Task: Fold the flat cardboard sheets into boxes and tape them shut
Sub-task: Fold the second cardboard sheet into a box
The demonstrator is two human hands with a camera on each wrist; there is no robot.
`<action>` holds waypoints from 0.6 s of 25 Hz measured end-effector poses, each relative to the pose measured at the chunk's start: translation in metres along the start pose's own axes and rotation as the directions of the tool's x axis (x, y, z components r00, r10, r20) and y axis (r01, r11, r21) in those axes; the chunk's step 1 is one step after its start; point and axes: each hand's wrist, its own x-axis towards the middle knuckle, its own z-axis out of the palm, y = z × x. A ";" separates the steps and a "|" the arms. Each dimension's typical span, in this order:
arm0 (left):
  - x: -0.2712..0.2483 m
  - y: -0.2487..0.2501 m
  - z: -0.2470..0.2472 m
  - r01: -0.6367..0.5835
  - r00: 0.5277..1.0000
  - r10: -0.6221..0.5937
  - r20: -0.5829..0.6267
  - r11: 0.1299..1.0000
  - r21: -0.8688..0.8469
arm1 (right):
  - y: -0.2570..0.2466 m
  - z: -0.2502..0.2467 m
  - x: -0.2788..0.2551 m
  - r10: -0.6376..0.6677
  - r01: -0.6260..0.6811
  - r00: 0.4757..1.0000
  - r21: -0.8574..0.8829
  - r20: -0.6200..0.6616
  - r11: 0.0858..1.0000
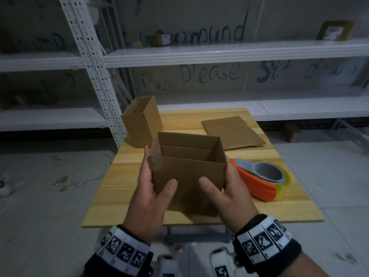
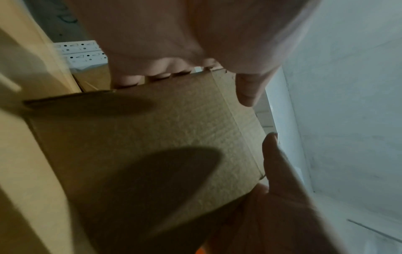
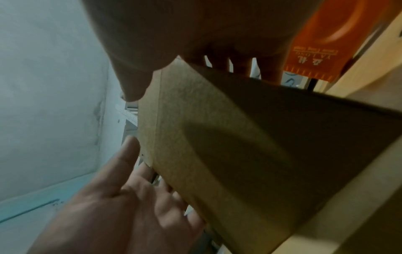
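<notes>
An open-topped cardboard box (image 1: pixel 187 176) is held upright over the near part of the wooden table (image 1: pixel 117 188). My left hand (image 1: pixel 148 176) grips its left corner and my right hand (image 1: pixel 227 184) grips its right corner. Each thumb lies on the near face and the fingers run along the side walls. The left wrist view shows the box (image 2: pixel 152 137) with my left hand's fingers (image 2: pixel 130 80) over its far edge. In the right wrist view the box (image 3: pixel 239 137) sits under my right hand (image 3: pixel 195 34). Its inner bottom flaps are folded in; the underside is hidden.
A second erected box (image 1: pixel 141 120) stands at the table's back left. Flat cardboard sheets (image 1: pixel 231 132) lie at the back right. An orange tape dispenser (image 1: pixel 263 178) lies just right of my right hand. White metal shelving (image 1: pixel 219 52) stands behind the table.
</notes>
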 end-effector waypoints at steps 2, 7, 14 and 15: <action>0.003 0.008 -0.002 -0.038 0.999 0.038 0.004 0.999 0.028 | 0.001 -0.001 0.001 -0.008 0.008 1.000 -0.059 0.000 0.998; 0.003 0.014 -0.006 -0.032 0.999 0.034 -0.034 0.997 0.072 | -0.003 -0.005 -0.004 -0.002 0.002 1.000 -0.018 -0.012 1.000; 0.000 0.015 -0.010 -0.034 0.995 0.043 -0.094 0.995 0.093 | -0.004 -0.007 -0.004 -0.037 0.037 0.999 -0.006 -0.014 0.999; -0.001 0.015 -0.010 -0.036 0.994 0.044 -0.097 0.996 0.087 | -0.004 -0.008 -0.005 -0.034 0.034 0.999 -0.015 -0.014 0.999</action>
